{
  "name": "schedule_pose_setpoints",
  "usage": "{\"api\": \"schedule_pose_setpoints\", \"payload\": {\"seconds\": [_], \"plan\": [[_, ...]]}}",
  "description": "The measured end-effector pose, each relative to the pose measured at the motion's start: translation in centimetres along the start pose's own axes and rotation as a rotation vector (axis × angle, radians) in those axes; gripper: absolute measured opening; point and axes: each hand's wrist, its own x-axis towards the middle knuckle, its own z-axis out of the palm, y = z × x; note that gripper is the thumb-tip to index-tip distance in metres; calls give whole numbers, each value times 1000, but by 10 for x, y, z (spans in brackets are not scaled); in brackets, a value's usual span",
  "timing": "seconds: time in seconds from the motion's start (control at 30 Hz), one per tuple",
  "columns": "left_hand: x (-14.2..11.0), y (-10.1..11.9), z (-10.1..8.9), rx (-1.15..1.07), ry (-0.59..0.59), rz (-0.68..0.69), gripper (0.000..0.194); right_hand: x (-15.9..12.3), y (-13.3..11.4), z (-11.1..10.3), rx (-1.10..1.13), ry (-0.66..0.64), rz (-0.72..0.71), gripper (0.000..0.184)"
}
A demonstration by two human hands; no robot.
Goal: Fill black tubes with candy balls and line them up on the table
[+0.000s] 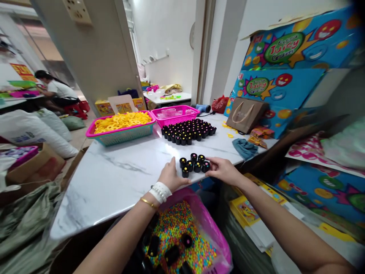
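A small cluster of black cups (189, 165), each with coloured balls showing inside, stands upright near the table's front edge. My left hand (170, 177) is beside the cluster on its left, thumb and fingers spread wide apart. On the right side, my right hand (221, 170) has its thumb and fingers closed on the outermost black cup (205, 166). Below the edge is a pink basket (221, 238), lined with clear plastic and full of small multicoloured balls (182, 217). Several black cups (172, 255) lie among the balls.
A larger block of filled black cups (188, 131) stands farther back on the marble-patterned table (114, 182). Behind are a basket of yellow pieces (122, 123) and a pink basket (175, 113). A blue cloth (244, 148), brown bag (246, 116) and gum boxes (282, 85) sit right.
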Motion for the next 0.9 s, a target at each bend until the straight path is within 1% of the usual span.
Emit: {"api": "schedule_pose_setpoints", "payload": {"seconds": [0.07, 0.13, 0.2, 0.27, 0.37, 0.47, 0.63, 0.67, 0.8, 0.83, 0.9], "plan": [[11, 8, 5, -25, -1, 15, 107, 7, 0, 0, -45, -37, -28, 74], [20, 13, 9, -39, 8, 26, 101, 14, -1, 1, -65, -71, -59, 79], [29, 15, 12, -36, 13, 23, 90, 23, -2, 2, -55, -94, -81, 75], [40, 16, 16, -29, 12, 23, 83, 31, -2, 4, -38, -105, -85, 68], [61, 19, 23, -37, 2, 38, 81, 41, -1, 3, -49, -84, -70, 59], [83, 26, 31, -79, -9, 38, 77, 51, 7, -4, -58, -57, -47, 51], [113, 46, 43, -158, 11, -50, 73, 69, 26, -18, -85, -39, 13, 40], [118, 50, 45, -182, 11, -76, 68, 73, 29, -20, -111, -19, 28, 38], [130, 57, 50, -297, -6, -166, 36, 89, 38, -24, -182, 57, 64, 31], [132, 56, 51, -321, 4, -178, 32, 93, 40, -24, -183, 67, 67, 30], [135, 54, 55, -358, 45, -179, 34, 101, 45, -24, -178, 76, 67, 31]]}}
